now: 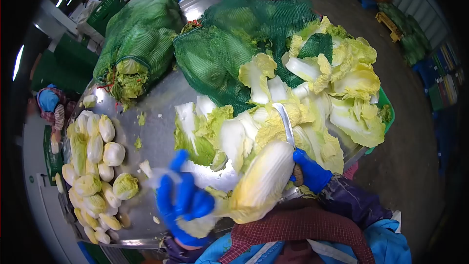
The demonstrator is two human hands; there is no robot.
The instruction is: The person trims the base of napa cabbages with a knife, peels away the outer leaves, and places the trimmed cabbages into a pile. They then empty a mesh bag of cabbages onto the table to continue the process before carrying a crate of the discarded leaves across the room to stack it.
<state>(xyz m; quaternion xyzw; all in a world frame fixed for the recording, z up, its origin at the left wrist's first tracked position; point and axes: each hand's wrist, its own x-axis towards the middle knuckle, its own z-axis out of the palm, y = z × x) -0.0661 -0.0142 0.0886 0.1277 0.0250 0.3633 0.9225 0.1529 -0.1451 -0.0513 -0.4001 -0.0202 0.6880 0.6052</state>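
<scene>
In my blue-gloved right hand [312, 172] is a curved knife [285, 122], gripped by its wooden handle, its blade pointing up and away. A trimmed Chinese cabbage [261, 183], pale yellow-white, lies tilted right beside that hand, close in front of my apron. To its left, my blue-gloved left hand [184, 200] has its fingers spread and is slightly blurred. A pale torn cabbage leaf [198, 225] overlaps the left palm in this view. Loose cabbage leaves [239, 134] are heaped on the metal table [159, 95] beyond both hands.
Trimmed cabbages [95, 166] are piled along the table's left side. Green mesh sacks of cabbage [141, 39] stand at the back, with another mesh sack [215, 59] beside the leaf heap. A green container [386, 117] shows at the right edge. Another person [50, 103] is at far left.
</scene>
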